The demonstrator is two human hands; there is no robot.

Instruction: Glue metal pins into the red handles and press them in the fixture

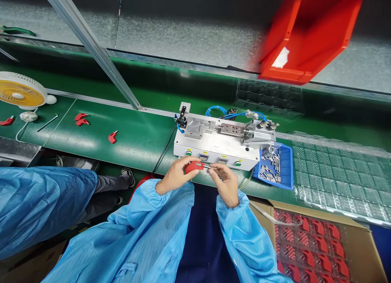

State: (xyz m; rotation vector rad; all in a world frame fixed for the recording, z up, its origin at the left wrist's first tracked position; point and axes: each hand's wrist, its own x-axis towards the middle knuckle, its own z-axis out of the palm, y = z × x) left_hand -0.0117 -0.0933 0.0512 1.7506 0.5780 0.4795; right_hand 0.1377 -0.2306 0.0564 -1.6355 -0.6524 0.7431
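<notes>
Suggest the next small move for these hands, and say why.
Probably the right hand should press the metal pin gently toward the red part to check that it is seated: the left hand grips the red part, the right fingertips appear to pinch the pin, and a length of it shows outside the red part.

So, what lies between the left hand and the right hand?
The head view shows a red piece held by the left hand, with a metal pin reaching from it to the right hand.
</notes>
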